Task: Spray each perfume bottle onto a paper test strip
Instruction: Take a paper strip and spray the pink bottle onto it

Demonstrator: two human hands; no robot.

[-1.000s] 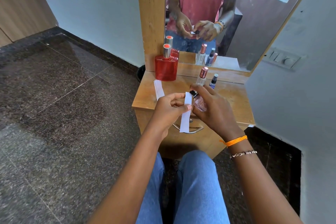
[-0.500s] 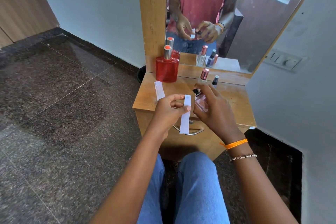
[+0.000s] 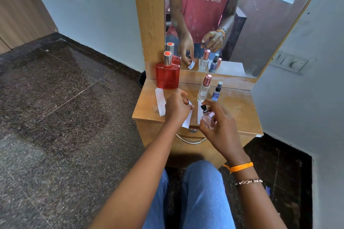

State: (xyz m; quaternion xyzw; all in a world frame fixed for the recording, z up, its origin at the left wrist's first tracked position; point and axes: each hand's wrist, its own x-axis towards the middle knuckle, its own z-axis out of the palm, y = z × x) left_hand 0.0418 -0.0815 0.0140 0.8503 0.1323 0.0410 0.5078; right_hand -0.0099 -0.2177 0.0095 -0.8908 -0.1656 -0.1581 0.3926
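My right hand [image 3: 221, 128] grips a small pink perfume bottle [image 3: 208, 118] with a black nozzle, tilted to the left over the table's front edge. My left hand [image 3: 176, 108] pinches a white paper strip [image 3: 187, 120] that hangs down just left of the bottle. Another strip [image 3: 199, 114] lies on the table behind the bottle, and a further strip [image 3: 160, 101] lies at the left. A big red bottle [image 3: 167, 75] stands at the back left. A clear bottle with a rose cap [image 3: 204, 89] and a small blue bottle [image 3: 216, 92] stand at the back middle.
The small wooden dressing table [image 3: 240, 109] has a drawer with a metal handle [image 3: 189, 140] below its front edge. A mirror [image 3: 260, 24] rises behind it. A grey wall [image 3: 307, 98] stands close on the right, and dark stone floor [image 3: 55, 108] spreads to the left.
The camera has closed in on the table. My left hand has lowered the strip toward the tabletop, away from the nozzle. My right hand has drawn the pink bottle slightly right and down.
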